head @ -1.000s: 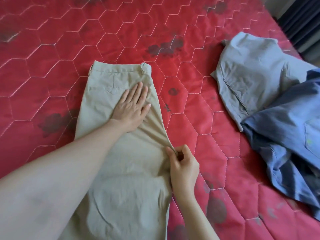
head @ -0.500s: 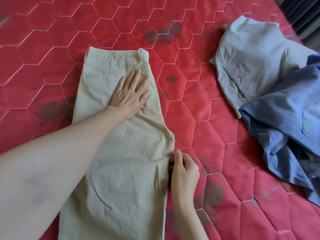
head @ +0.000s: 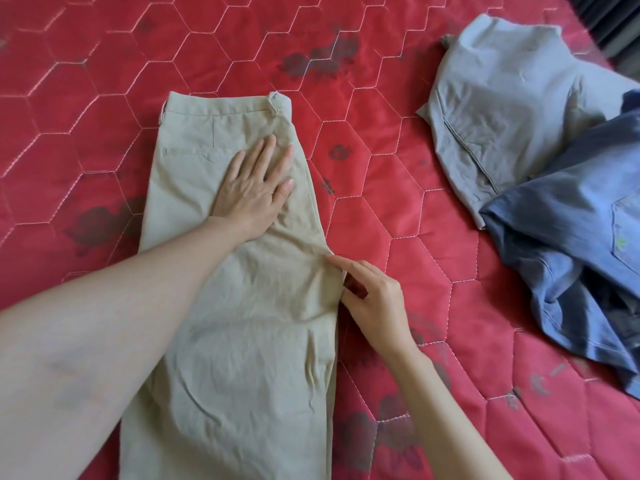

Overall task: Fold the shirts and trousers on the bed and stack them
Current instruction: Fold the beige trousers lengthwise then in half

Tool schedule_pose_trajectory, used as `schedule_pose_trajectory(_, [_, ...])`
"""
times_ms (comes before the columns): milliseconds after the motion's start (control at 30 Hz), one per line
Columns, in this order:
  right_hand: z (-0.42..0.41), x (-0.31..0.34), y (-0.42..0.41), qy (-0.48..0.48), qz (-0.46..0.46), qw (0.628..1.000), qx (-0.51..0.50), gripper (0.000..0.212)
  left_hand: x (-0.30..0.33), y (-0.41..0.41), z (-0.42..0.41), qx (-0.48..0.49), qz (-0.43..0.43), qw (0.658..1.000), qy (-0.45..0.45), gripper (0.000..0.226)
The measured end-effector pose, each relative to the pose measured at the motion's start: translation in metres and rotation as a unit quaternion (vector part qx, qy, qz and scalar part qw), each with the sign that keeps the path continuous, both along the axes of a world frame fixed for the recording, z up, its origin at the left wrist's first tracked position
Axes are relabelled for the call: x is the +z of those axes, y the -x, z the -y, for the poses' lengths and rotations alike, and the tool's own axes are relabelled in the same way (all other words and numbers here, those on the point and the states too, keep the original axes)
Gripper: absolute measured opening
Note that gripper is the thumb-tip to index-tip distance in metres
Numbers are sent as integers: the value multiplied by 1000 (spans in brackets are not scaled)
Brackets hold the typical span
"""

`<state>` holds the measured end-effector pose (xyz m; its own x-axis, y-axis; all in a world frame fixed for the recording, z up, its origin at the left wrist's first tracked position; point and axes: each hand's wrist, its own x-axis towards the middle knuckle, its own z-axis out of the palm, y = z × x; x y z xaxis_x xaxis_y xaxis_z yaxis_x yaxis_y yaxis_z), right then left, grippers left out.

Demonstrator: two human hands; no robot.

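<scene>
Beige trousers [head: 235, 327] lie folded lengthwise on the red quilted bed [head: 104, 64], waistband at the far end. My left hand [head: 254, 192] rests flat on the seat area, fingers spread, pressing the cloth down. My right hand [head: 372, 301] is at the trousers' right edge by the crotch point, its index finger laid on the fabric and its other fingers curled around the edge. At the right, crumpled grey trousers [head: 505, 109] lie partly under a rumpled blue shirt [head: 581, 254].
The red quilt spreads widely to the left and far side. A dark curtain or wall [head: 616, 26] borders the bed at the top right corner.
My right hand has loosened its pinch on the crotch point and now lays a finger along that edge. The left hand stays flat on the trousers. The view shifted slightly.
</scene>
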<state>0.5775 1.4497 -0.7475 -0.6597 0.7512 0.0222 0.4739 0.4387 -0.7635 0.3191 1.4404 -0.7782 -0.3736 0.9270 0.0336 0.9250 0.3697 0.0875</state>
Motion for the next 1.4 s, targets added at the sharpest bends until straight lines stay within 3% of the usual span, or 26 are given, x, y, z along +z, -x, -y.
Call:
schedule_pose_trajectory(200, [-5,10,11,42,24,998,-48,19,-1,0,1,-1,-6,1000,-1,59])
schedule_pose_trajectory(300, [-9,8,15,41,45,996,-64,23,0,0,1,-2,-4,1000,-4,59])
schedule_pose_trajectory(433, [-17,8,8,43,-16,995,-92,32,0,0,0,-3,-5,1000,-10,56])
schedule_pose_trajectory(667, [-15,-3,-3,136,-50,978,-153,27,0,1,2,1,-4,1000,-10,63])
schedule_pose_trajectory(933, [-22,11,-3,99,7,990,-98,23,-1,1,0,4,-5,1000,-14,63])
schedule_pose_trajectory(1000, [-24,23,-3,84,70,988,-105,32,-1,1,0,4,-5,1000,-9,62])
schedule_pose_trajectory(1067, [-22,39,3,6,106,981,-160,44,0,0,0,7,-7,1000,-9,63])
schedule_pose_trajectory(1133, [-7,56,29,-84,54,978,-181,55,0,0,0,5,-11,1000,-12,62])
schedule_pose_trajectory(1233, [20,57,89,-109,2,986,-130,64,0,-1,2,-5,-17,1000,-13,62])
schedule_pose_trajectory(1300, [27,42,114,-76,76,992,-67,65,0,0,1,-7,-17,1000,-12,62])
schedule_pose_trajectory(1400, [26,-7,97,-110,239,965,-1,57,-3,3,0,3,-3,1000,-9,59])
